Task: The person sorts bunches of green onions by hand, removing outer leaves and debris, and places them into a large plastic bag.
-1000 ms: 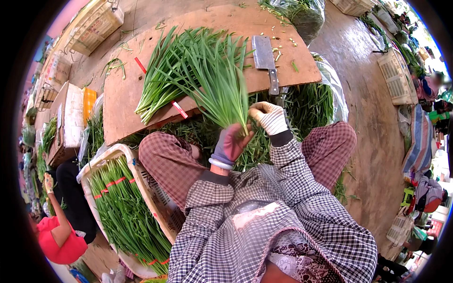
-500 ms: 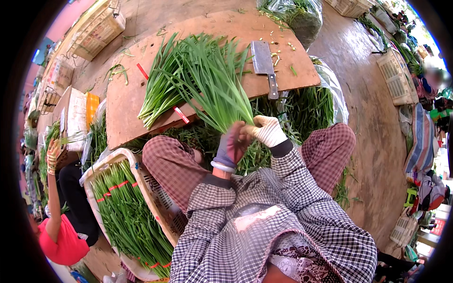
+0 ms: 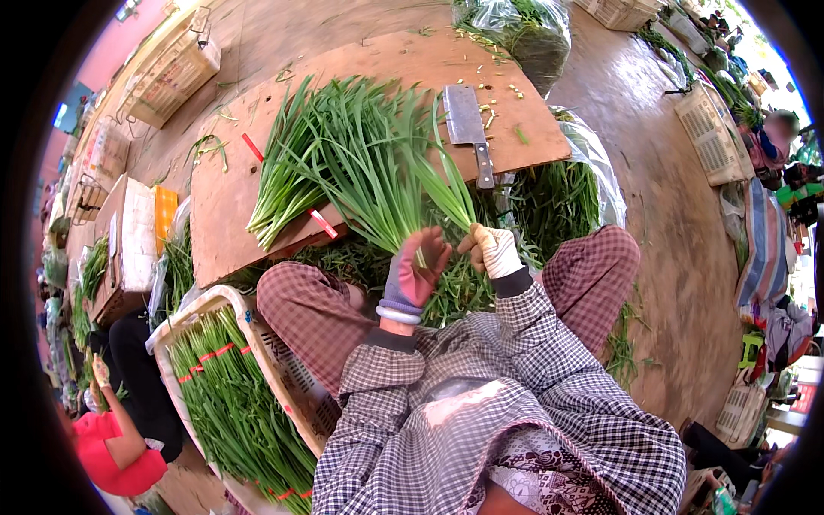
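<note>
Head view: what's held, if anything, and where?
The left hand holds a leafy green bunch by its pale ends; the right hand pinches some stalks near their base.

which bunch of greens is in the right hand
The thin bunch, nearest the knife; the thick bunch at the left hand is farther left.

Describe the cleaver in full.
The cleaver has a broad, nearly rectangular grey blade, apparently metal, and a dark handle with pale rivets. It lies flat on the board, handle toward the lower picture edge, its end past the board's near edge. Leaves come close beside it. Neither left hand nor right hand touches it.
</note>
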The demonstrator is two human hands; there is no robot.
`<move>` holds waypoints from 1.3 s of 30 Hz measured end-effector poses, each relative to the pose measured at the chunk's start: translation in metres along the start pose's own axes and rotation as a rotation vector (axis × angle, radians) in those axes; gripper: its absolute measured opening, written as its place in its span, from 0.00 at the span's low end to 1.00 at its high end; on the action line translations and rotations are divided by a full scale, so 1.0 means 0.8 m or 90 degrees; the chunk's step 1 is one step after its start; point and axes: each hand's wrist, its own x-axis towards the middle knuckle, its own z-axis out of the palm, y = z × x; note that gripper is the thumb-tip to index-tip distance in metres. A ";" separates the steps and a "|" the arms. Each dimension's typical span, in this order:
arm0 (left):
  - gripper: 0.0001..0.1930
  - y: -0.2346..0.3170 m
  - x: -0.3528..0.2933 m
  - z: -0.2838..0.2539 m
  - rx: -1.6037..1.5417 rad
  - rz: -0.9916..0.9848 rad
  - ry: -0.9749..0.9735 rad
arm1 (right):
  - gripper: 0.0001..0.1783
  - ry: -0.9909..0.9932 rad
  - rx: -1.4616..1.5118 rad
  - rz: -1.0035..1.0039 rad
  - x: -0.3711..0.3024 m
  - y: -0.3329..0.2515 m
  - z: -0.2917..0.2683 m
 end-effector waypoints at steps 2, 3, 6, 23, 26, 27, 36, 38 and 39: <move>0.11 -0.006 0.000 0.001 0.034 0.000 0.033 | 0.28 -0.008 -0.036 -0.021 -0.007 -0.003 0.011; 0.12 -0.009 0.000 0.003 0.052 0.001 0.049 | 0.29 -0.047 -0.056 0.002 -0.007 0.000 0.011; 0.11 -0.010 -0.003 0.013 0.063 0.010 0.059 | 0.27 0.008 -0.027 -0.029 -0.009 0.001 0.015; 0.14 -0.016 -0.002 0.026 0.166 -0.014 0.148 | 0.25 -0.053 -0.034 0.005 -0.003 0.004 -0.004; 0.17 -0.019 0.002 0.035 0.186 -0.014 0.124 | 0.26 -0.073 -0.025 0.020 -0.009 -0.002 0.004; 0.17 -0.020 0.003 0.038 0.192 0.000 0.127 | 0.27 -0.076 -0.014 0.028 -0.008 0.001 0.004; 0.09 -0.025 0.019 0.022 0.322 0.029 0.209 | 0.28 -0.104 -0.103 0.101 -0.006 0.012 0.002; 0.07 -0.028 0.025 0.019 0.349 0.064 0.197 | 0.28 -0.103 -0.107 0.117 -0.005 0.017 -0.003; 0.07 -0.028 0.026 0.021 0.355 0.074 0.194 | 0.28 -0.089 -0.112 0.118 -0.003 0.018 -0.006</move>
